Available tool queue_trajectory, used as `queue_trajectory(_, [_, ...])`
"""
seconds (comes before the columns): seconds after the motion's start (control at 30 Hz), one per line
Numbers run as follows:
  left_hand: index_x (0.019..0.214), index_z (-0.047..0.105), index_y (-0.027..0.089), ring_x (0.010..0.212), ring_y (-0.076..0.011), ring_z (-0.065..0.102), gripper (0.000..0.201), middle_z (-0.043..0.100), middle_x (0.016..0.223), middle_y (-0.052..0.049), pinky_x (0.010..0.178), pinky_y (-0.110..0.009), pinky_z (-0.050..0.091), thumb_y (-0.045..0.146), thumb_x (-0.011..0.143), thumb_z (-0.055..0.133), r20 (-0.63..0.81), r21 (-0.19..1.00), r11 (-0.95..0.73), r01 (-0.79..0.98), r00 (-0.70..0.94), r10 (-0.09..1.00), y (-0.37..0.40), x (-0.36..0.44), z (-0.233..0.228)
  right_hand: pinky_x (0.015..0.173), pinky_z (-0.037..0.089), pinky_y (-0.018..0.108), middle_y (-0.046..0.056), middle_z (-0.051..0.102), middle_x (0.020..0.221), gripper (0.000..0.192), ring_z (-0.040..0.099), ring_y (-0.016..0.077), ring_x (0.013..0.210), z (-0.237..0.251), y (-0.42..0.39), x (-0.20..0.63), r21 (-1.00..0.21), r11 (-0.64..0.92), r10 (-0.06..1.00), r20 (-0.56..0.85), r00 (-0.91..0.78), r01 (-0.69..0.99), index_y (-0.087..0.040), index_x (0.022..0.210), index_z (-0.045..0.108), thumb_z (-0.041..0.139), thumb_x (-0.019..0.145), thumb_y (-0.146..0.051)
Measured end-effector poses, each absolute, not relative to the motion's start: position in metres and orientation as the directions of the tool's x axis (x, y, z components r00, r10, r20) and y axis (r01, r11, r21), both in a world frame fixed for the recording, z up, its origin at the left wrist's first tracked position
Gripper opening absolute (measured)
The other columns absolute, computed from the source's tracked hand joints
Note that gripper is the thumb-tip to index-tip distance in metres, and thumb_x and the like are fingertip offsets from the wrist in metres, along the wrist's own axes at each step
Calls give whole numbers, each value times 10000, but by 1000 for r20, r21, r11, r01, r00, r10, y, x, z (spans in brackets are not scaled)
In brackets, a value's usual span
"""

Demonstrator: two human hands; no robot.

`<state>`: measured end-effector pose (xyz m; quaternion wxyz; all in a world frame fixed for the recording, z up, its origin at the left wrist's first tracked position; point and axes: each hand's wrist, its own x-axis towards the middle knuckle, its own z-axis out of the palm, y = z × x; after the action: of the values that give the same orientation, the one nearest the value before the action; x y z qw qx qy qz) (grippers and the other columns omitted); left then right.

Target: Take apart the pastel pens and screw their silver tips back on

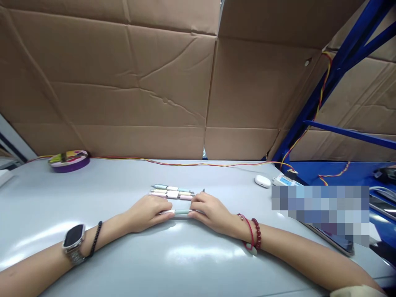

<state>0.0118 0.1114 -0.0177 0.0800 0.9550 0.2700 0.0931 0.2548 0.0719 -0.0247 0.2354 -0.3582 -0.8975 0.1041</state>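
My left hand (pixel 148 212) and right hand (pixel 210 210) pinch both ends of a thin green-and-white plastic pen (pixel 181 212); I think it goes beside the pastel pens (pixel 171 192) next

Bright, even overhead light fills the scene. Soft white glare patches lie on the glossy grey table (pixel 192 251) near the forearms. Shadows are faint. Wide-angle distortion bends the edges; a pixelated block (pixel 320 214) masks part of the right side.

Slim pastel green and white plastic pen (pixel 182 212), lying flat on the grey table, held at both ends, just in front of three similar pastel pens (pixel 172 192) lined up side by side
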Motion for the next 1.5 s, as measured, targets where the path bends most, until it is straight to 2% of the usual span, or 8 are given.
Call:
queue_trajectory(0.17, [648,430,184,548,-131,464,347,525,608,21,527,-226,286,383,926,369,145,223,-829,513,824,548,110,12,-17,698,406,278,50,573,855,263,495,168,777,-24,72,254,-362,711,703,346,-622,603,-176,761,588,454,929,-326])
queue_trajectory(0.33, [880,488,197,560,-133,497,180,544,659,31,545,-212,339,360,912,416,204,253,-804,538,783,588,109,9,-17,686,390,267,39,564,807,240,489,164,765,-24,72,253,-411,670,742,345,-575,618,-178,764,563,439,934,-293])
queue_trajectory(0.43, [1027,466,196,627,-135,528,184,581,906,-34,597,-227,394,315,903,398,265,269,-816,511,775,573,108,5,-19,642,379,258,27,557,744,295,482,151,694,-25,75,254,-469,609,793,341,-504,640,-173,755,530,356,963,-288])
queue_trajectory(0.53, [1060,452,200,709,-146,541,197,514,1100,-95,630,-245,426,242,871,411,433,280,-890,359,780,451,108,0,-21,588,361,234,5,544,685,333,469,128,620,-26,77,255,-528,581,811,316,-492,619,-176,724,498,319,974,-303])
queue_trajectory(0.63, [1013,470,194,811,-196,540,173,533,986,-95,657,-274,440,256,857,425,582,258,-949,179,756,301,109,-3,-21,570,352,205,-22,531,655,301,464,104,589,-26,77,256,-570,610,776,288,-561,550,-182,710,477,351,964,-282])
queue_trajectory(0.7, [996,468,191,799,-207,533,191,542,874,-77,646,-282,440,320,872,400,621,256,-959,124,739,261,109,-2,-21,572,347,195,-34,507,640,283,448,95,580,-26,77,257,-587,634,743,280,-608,503,-184,693,459,388,950,-278])
queue_trajectory(0.9, [926,430,189,517,-136,395,298,459,660,-5,487,-251,340,442,909,273,683,302,-950,79,677,274,98,5,-20,558,324,189,-46,417,618,292,380,91,566,-26,77,258,-622,657,695,281,-661,426,-186,670,406,449,920,-331])
queue_trajectory(1.5, [864,454,184,544,-142,416,364,469,658,-9,501,-250,332,500,891,277,652,349,-936,47,706,278,97,8,-19,546,322,192,-50,452,621,226,392,86,552,-22,75,258,-663,620,718,263,-644,421,-186,702,421,458,908,-273])
